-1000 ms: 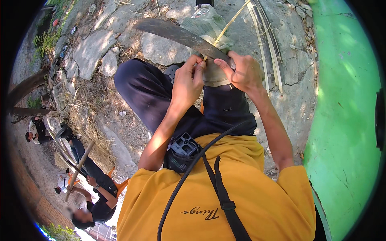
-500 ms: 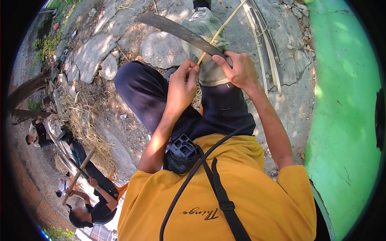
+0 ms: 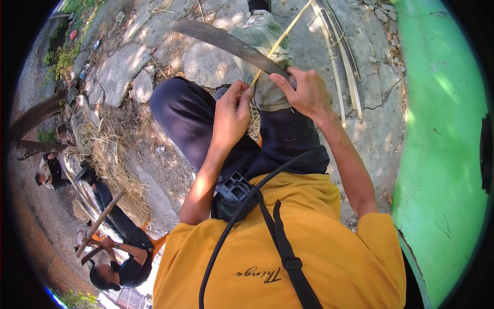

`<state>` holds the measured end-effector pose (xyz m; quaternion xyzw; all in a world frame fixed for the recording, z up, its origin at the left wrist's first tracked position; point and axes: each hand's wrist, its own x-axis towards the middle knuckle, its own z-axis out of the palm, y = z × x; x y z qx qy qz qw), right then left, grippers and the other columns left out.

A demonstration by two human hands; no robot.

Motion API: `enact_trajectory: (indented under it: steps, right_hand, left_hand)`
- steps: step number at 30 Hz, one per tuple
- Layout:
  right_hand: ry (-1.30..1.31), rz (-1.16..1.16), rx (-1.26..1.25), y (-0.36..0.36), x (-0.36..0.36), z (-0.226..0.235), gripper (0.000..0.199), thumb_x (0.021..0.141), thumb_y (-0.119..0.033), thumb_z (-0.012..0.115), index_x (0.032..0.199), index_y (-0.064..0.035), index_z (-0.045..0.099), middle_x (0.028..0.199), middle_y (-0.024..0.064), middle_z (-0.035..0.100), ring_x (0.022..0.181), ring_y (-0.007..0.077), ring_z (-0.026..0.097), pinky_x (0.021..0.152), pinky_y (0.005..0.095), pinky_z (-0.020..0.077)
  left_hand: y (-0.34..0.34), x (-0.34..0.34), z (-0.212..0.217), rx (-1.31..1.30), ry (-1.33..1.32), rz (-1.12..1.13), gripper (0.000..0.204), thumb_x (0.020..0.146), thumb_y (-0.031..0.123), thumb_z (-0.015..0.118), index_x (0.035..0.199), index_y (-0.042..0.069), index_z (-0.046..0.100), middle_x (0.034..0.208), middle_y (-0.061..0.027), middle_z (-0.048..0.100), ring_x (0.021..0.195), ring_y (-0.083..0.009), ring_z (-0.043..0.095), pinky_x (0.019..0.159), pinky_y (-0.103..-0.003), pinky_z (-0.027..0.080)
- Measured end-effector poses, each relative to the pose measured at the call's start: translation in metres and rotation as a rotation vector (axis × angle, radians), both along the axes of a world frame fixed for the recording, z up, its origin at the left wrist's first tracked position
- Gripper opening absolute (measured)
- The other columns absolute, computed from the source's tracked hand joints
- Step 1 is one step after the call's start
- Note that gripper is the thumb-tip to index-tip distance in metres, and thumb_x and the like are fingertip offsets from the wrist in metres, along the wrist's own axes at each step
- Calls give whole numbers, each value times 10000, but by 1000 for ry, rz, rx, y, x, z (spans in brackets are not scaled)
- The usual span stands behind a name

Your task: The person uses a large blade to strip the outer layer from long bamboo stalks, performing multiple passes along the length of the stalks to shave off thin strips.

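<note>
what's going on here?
A seated person is working a thin strip against a long dark blade. The left hand pinches the strip's near end; the right hand grips the blade's near end. Blade and strip cross above a greyish cloth on the right leg, the strip's far end running out ahead. More strips lie on the ground to the right. At the left, another person has a stick at their hands.

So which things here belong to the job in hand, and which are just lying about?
In use:
curved blade, held in the right hand
thin pale strip, pinched in the left hand
mottled cloth under the work, apparently protective

Lying about:
long strips off to the right, untouched
dry straw
broken slabs
</note>
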<state>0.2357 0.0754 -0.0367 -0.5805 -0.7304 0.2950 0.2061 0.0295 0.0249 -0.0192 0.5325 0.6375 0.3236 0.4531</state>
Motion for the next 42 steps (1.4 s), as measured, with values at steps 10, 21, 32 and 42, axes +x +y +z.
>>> enact_trajectory:
  steps: [10, 21, 32, 42]
  right_hand:
    - [-1, -59, 29, 2, 2, -2, 691, 941, -675, 607, 754, -12, 660, 588, 214, 624, 597, 427, 673, 573, 499, 517]
    - [0, 23, 102, -3, 0, -6, 653, 934, -636, 649, 736, -14, 657, 590, 214, 628, 582, 427, 666, 543, 493, 516]
    - [-102, 13, 93, -4, -3, 8, 617, 925, -624, 667, 774, -26, 670, 588, 197, 637, 588, 410, 677, 554, 497, 526]
    - [-14, -12, 70, 1, 4, 0, 562, 953, -570, 659, 821, -24, 678, 575, 218, 584, 568, 420, 643, 520, 477, 451]
  left_hand:
    - [-19, -11, 7, -29, 34, -5, 164, 1043, 143, 567, 974, -5, 577, 637, -81, 502, 583, -122, 450, 568, -321, 398]
    - [-17, -11, 4, -30, -68, -5, 168, 1049, 133, 559, 973, -16, 573, 652, -40, 514, 601, -84, 466, 553, -308, 393]
    - [-15, -13, 7, -38, -31, -6, 174, 1047, 145, 562, 984, -17, 578, 616, -76, 488, 568, -114, 419, 545, -329, 367]
    - [-27, -20, 8, -12, -6, -6, 158, 1049, 135, 565, 984, -9, 571, 604, -80, 467, 553, -114, 396, 531, -340, 349]
